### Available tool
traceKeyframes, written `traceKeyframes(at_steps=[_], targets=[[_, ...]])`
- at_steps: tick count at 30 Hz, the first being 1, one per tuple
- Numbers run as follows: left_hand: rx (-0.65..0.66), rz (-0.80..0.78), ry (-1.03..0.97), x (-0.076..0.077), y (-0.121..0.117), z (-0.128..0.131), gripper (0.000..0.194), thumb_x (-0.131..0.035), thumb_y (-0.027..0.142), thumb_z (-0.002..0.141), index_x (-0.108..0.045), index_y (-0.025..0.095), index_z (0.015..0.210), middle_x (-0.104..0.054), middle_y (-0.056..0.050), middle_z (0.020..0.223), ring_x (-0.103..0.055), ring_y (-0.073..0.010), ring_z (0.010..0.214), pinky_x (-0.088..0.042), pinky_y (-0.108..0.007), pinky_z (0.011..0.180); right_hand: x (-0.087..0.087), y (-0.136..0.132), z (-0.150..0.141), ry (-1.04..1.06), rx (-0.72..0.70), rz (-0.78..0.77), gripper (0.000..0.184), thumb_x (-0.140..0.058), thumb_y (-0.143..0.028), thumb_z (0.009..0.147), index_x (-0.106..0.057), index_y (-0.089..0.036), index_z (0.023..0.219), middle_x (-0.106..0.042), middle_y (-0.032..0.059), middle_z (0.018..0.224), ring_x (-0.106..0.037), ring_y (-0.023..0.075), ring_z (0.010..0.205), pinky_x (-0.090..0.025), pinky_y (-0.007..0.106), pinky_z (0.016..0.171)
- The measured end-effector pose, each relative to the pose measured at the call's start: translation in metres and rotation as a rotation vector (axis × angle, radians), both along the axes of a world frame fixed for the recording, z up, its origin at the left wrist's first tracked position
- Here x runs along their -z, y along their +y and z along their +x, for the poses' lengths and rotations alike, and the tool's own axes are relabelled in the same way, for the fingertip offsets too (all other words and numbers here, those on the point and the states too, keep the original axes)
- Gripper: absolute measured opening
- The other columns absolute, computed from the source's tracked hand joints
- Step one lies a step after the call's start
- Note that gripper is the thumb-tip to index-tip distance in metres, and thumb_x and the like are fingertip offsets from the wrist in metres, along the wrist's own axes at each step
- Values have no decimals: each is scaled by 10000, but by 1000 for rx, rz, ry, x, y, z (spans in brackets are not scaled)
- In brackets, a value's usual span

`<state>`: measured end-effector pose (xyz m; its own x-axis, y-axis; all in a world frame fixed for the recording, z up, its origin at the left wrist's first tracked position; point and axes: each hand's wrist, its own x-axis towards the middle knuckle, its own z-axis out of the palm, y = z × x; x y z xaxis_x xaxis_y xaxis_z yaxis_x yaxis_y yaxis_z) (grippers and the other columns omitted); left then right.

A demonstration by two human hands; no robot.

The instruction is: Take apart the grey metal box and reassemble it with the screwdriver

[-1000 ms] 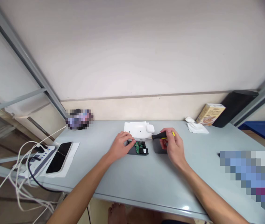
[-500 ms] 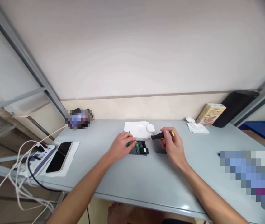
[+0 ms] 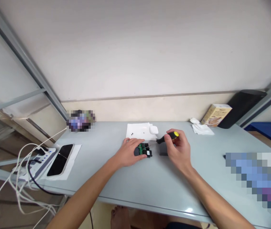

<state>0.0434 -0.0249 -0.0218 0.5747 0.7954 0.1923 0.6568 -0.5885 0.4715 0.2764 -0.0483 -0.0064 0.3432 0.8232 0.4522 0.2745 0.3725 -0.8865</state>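
Note:
My right hand (image 3: 179, 148) is closed around the black and yellow handle of a screwdriver (image 3: 167, 137). Its thin shaft points left, and the tip reaches the small dark device (image 3: 137, 151) with an exposed green circuit board (image 3: 141, 148). Whether the tip sits on a screw is too small to tell. My left hand (image 3: 129, 152) grips this device from the left, thumb along the near side and fingers along the far side, covering part of it. A dark grey flat piece (image 3: 163, 149) lies partly hidden behind my right hand.
Behind the device, white paper (image 3: 139, 129) carries tiny dark bits and a white rounded case (image 3: 153, 129). A phone (image 3: 60, 160) and a power strip (image 3: 39, 165) with tangled cables lie left. Crumpled tissue (image 3: 202, 129), a box (image 3: 216, 115) and a black cylinder (image 3: 241, 106) stand back right.
My left hand has shifted from fingertips at the board to a grip across the device's sides. The screwdriver has tilted more steeply, its tip now lower at the board's right part.

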Motion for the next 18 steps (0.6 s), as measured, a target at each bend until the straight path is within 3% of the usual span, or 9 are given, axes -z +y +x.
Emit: traceKeyframes(at_steps=[18], targets=[[48, -57, -40, -7, -1, 1, 496, -759, 461, 924, -598, 344, 1379, -696, -27, 1391, -600, -282, 1320, -333, -467, 1141, 3, 0, -3, -147, -73, -83, 329, -646, -555, 921, -617, -244, 1023, -560, -31, 683, -438, 139, 529, -385, 284, 529]])
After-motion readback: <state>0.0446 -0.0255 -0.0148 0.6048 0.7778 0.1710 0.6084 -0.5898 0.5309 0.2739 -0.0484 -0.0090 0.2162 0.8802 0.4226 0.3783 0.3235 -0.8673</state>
